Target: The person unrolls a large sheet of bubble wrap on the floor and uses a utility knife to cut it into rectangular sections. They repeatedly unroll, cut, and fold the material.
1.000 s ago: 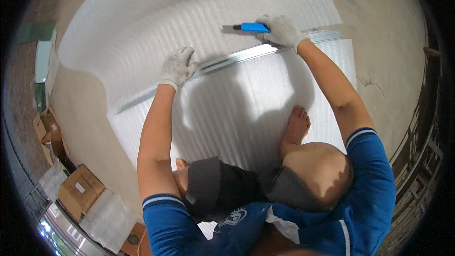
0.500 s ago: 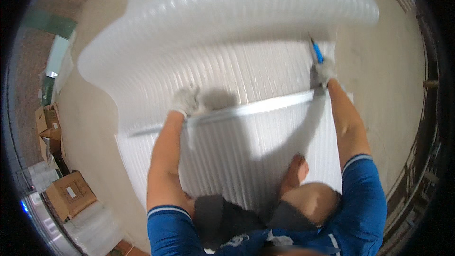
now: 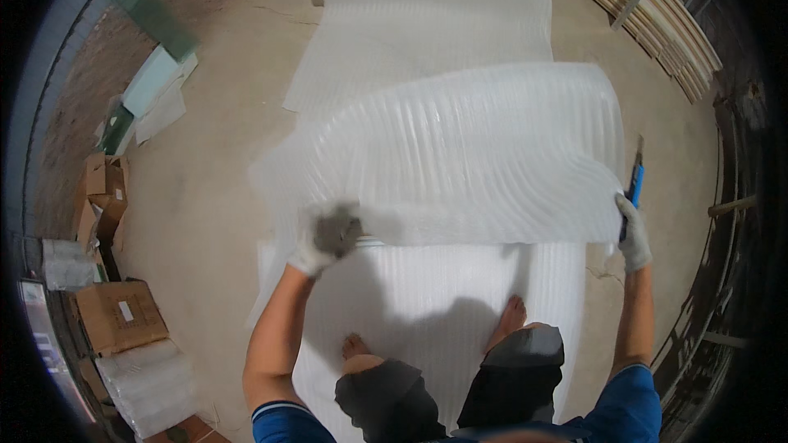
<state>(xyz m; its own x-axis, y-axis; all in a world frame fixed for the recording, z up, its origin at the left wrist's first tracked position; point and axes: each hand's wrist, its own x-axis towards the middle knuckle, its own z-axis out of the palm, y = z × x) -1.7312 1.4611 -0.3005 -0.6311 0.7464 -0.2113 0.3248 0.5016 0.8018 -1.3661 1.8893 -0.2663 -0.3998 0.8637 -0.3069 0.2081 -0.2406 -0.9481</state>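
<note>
White ribbed foam sheeting is raised and curled over in front of me, its near edge running between my hands. My right hand, in a light work glove, is closed around a blue utility knife with its blade pointing away, and it touches the sheeting's right corner. At the sheeting's left side is my gloved left hand, its fingers smeared by motion. A short bit of the metal straightedge shows beside it; the sheeting hides the remainder. Another foam layer lies flat beneath my bare feet.
More foam sheeting stretches away at the back. Cardboard boxes and a plastic-wrapped bundle stand along the left. Glass-like panels lie farther up that side. Long wooden strips are stacked at the far right.
The sheeting's near edge has come up and now covers most of the straightedge. My right hand has moved right and nearer with the knife. My left hand has also come nearer.
</note>
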